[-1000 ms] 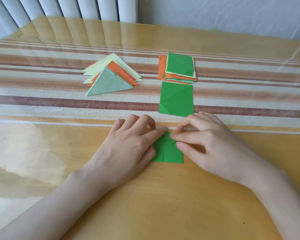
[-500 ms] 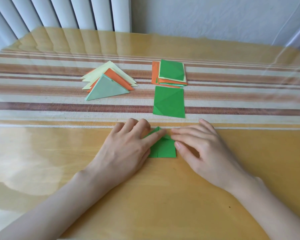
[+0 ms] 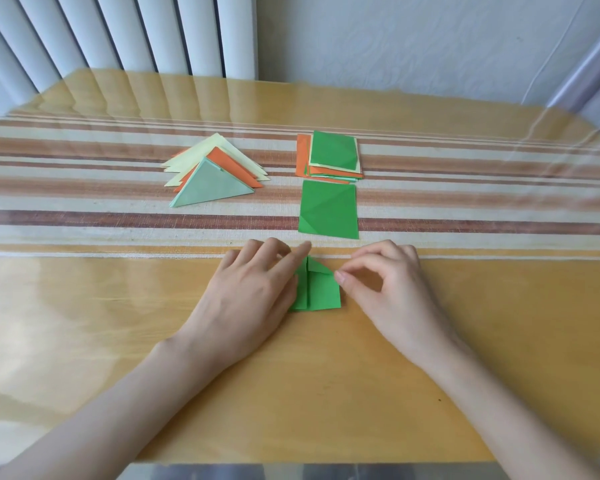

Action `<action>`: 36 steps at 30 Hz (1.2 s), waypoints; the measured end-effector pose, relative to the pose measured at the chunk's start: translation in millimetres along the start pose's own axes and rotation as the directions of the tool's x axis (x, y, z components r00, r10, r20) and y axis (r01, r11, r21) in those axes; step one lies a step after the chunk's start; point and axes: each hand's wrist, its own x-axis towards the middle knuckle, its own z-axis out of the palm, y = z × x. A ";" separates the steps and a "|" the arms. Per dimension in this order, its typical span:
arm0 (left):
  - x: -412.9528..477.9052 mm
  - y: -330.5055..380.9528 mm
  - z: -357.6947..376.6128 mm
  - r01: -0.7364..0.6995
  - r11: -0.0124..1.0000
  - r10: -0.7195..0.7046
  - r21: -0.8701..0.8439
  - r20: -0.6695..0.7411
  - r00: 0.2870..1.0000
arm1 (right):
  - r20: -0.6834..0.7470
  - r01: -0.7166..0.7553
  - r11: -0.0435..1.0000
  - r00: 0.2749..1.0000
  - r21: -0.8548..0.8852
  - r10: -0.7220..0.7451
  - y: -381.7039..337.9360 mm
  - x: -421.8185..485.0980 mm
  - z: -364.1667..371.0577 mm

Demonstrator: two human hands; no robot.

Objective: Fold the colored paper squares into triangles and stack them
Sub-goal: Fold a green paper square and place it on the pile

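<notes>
A partly folded green paper (image 3: 321,289) lies on the wooden table near me. My left hand (image 3: 250,296) rests flat on its left part, with the index finger stretched along the top fold. My right hand (image 3: 388,289) sits at the paper's right edge with fingers curled. Its thumb and index tip meet at the corner of the folded flap. A loose green square (image 3: 328,209) lies just beyond on the striped runner. Behind it sits a stack of unfolded squares (image 3: 331,157), green on top. To the left lies the pile of folded triangles (image 3: 215,181), pale green on top.
The striped runner (image 3: 84,202) crosses the table (image 3: 118,323) from side to side. White vertical blinds (image 3: 118,36) and a wall stand behind the far edge. A shiny transparent cover lies over the tabletop.
My right hand has slid off the top of the green paper to its right edge and curled its fingers. The folded top-right flap now shows. My left hand stays pressed on the paper.
</notes>
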 end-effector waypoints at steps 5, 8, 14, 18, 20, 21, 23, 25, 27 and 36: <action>-2.8 1.4 -0.1 0.015 0.998 -0.012 -0.063 0.053 0.999 | -0.005 -0.159 0.987 0.987 0.015 0.159 -17.0 -3.5 19.1; -3.3 1.2 -3.4 0.040 0.992 -0.034 -0.118 0.058 0.998 | -0.008 -0.212 0.974 0.977 0.080 0.213 -20.0 0.4 19.8; 0.5 -0.5 -14.5 0.274 0.809 -0.294 -0.520 0.046 0.955 | 0.138 -0.283 0.884 0.959 0.373 0.249 -15.9 22.8 5.2; 4.1 -13.0 -18.0 0.368 0.604 -0.424 -0.707 0.107 0.900 | 0.200 -0.247 0.866 0.964 0.434 0.175 -14.6 38.0 0.2; 6.8 -20.7 -18.2 0.345 0.577 -0.393 -0.740 0.119 0.912 | 0.227 -0.227 0.874 0.964 0.429 0.139 -13.2 43.0 0.7; 7.9 -23.3 -17.6 0.315 0.613 -0.358 -0.725 0.101 0.928 | 0.238 -0.215 0.886 0.963 0.412 0.123 -12.6 45.5 1.5; 9.5 -29.1 -14.3 0.232 0.761 -0.257 -0.606 0.047 0.965 | 0.260 -0.179 0.925 0.961 0.334 0.092 -11.8 50.5 3.9; 10.0 -32.9 -11.5 0.139 0.892 -0.144 -0.430 0.022 0.989 | 0.292 -0.136 0.960 0.955 0.246 0.060 -13.2 54.4 6.5; 8.6 -34.0 -11.6 0.056 0.943 -0.055 -0.329 0.010 0.998 | 0.292 -0.091 0.973 0.956 0.211 0.026 -14.8 56.5 8.4; 5.5 -36.2 -10.6 -0.098 0.962 0.133 -0.256 0.124 0.983 | 0.249 -0.019 0.976 0.968 0.217 -0.037 -12.3 56.2 11.0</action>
